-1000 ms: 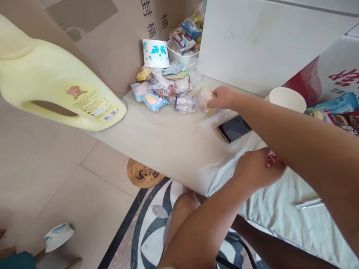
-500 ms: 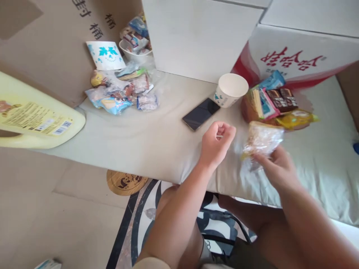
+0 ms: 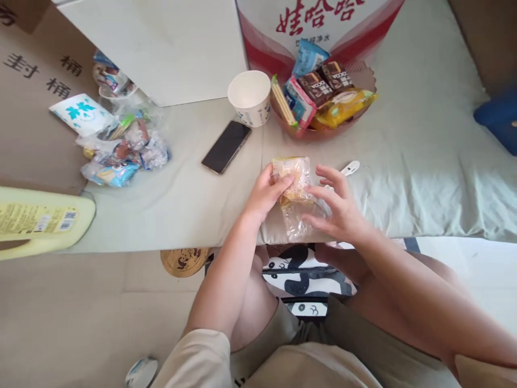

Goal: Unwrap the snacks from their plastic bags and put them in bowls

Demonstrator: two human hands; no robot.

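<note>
My left hand [image 3: 264,191] grips a snack packet [image 3: 297,171] in crinkled clear wrapping, its thumb pressed on the front. Pale yellowish food shows through the plastic, and a loose flap of wrapper hangs below. My right hand [image 3: 341,207] is at the packet's right side with fingers spread and curved; whether a fingertip touches the plastic I cannot tell. Just beyond that hand lies a slim white object [image 3: 350,168] with a small dark mark, partly hidden by the fingers. Farther back, a reddish see-through bowl [image 3: 307,133] holds several wrapped snacks, among them brown cocoa packs [image 3: 317,89].
A paper cup [image 3: 254,110] stands left of the bowl, with a phone [image 3: 226,146] lying before it. Several wrapped snacks [image 3: 117,172] and a tipped paper cup [image 3: 83,114] lie at left, near a pale yellow jug [image 3: 76,221]. Boxes [image 3: 173,48] line the back.
The packet has passed from my right hand to my left and moved left of it. My right hand has opened beside it. The view has shifted right, uncovering the white object.
</note>
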